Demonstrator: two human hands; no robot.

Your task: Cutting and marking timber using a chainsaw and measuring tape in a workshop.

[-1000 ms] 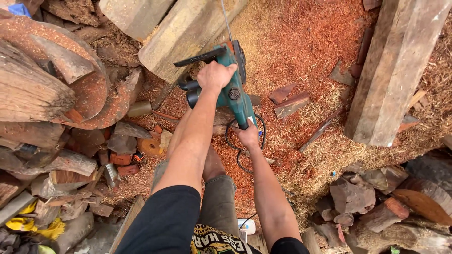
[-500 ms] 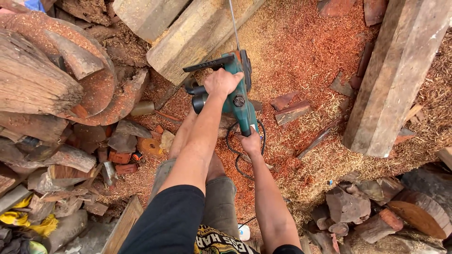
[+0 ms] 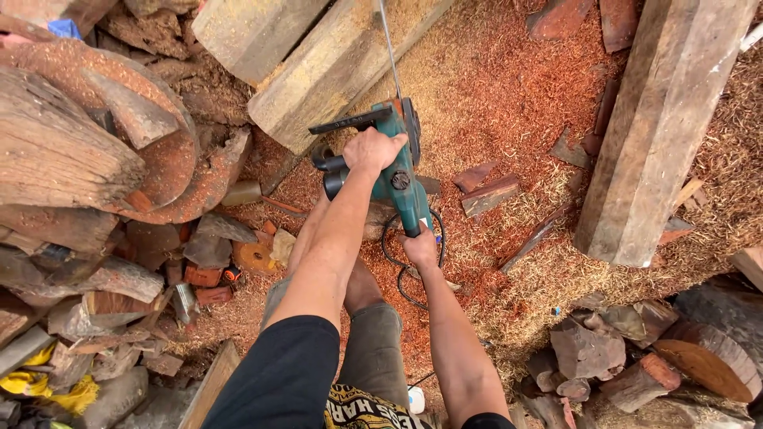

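Observation:
I hold a green and black electric chainsaw (image 3: 400, 163) with both hands. My left hand (image 3: 372, 149) grips its black front handle. My right hand (image 3: 420, 247) is closed on the rear grip, where the black cable (image 3: 395, 266) loops down. The saw's thin bar (image 3: 389, 46) points away from me along a squared timber beam (image 3: 334, 67). Red sawdust (image 3: 493, 87) covers the ground under the saw.
A second long beam (image 3: 664, 119) lies at the right. Cut log slabs (image 3: 71, 151) and offcuts pile up at the left. Several wood chunks (image 3: 588, 349) sit at the lower right. Small red wood pieces (image 3: 489, 191) lie beside the saw.
The saw and both hands hold the same grip; the view has shifted slightly, with the saw sitting a little lower and nearer to me.

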